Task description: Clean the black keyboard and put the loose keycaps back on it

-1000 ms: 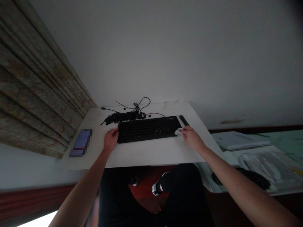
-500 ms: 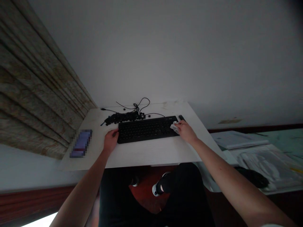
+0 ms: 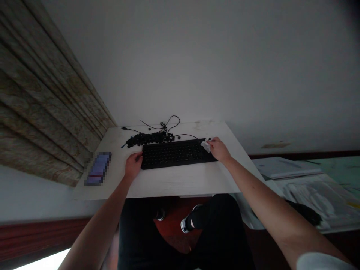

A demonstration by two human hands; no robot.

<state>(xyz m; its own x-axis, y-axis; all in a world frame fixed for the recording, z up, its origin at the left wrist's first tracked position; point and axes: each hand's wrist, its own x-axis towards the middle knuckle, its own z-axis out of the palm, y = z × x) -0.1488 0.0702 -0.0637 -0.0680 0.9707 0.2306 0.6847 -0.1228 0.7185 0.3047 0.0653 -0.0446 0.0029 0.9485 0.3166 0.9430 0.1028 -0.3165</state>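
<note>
A black keyboard with its keycaps off lies across the white table. At its left end, my left hand grips the edge between thumb and fingers. My right hand pinches a crumpled white tissue against the keyboard's upper right part. Just behind the keyboard is a heap of loose black keycaps, with a small blue-tipped tool poking out at its left end.
A black cable loops behind the heap near the wall. To the left lies a phone, blurred out. A patterned curtain hangs at the left. Papers and plastic bags lie on a lower surface at the right.
My right hand and the tissue have slid toward the keyboard's back edge and slightly left. My left hand stays on the left end. The whole view has shifted a little.
</note>
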